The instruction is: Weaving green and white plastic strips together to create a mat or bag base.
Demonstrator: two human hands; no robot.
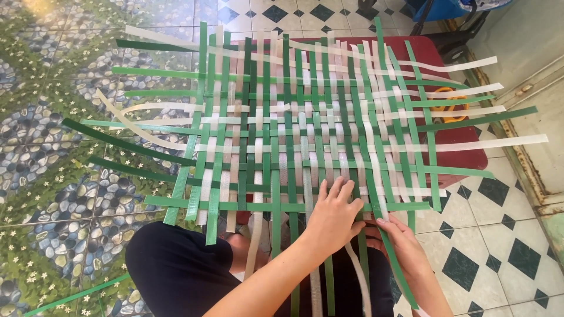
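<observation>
Woven mat [294,129] of green and white flat plastic strips fills the centre of the view, spread over a low dark-red table [464,147]; loose strip ends stick out on all sides.

Left hand [333,216]: palm down, fingers spread flat, pressing on the mat's near edge at about 6 o'clock. Not clenched, nothing gripped, just pinning the weave.

Right hand [402,246]: at about 5 o'clock of the mat, just beside the left hand. Fingertips pinch a green strip [385,238] that runs from the weave down past the wrist. Its thumb side is partly hidden, so the pinch looks light.

Handling, my read: strips are thin, light, springy and glossy, so likely slippery. They flex easily but hold a crease if folded hard. Best taken near the weave edge, not at the free end, or they whip and slide out of line. The mat itself is floppy and loosely locked, so it needs a flat hand on it.

The pinched strip leaves the weave at 12 o'clock of the right fingertips.

Yellow-handled scissors [449,105] lie under the strips at 2 o'clock. Patterned tile floor [53,147] all round.
</observation>
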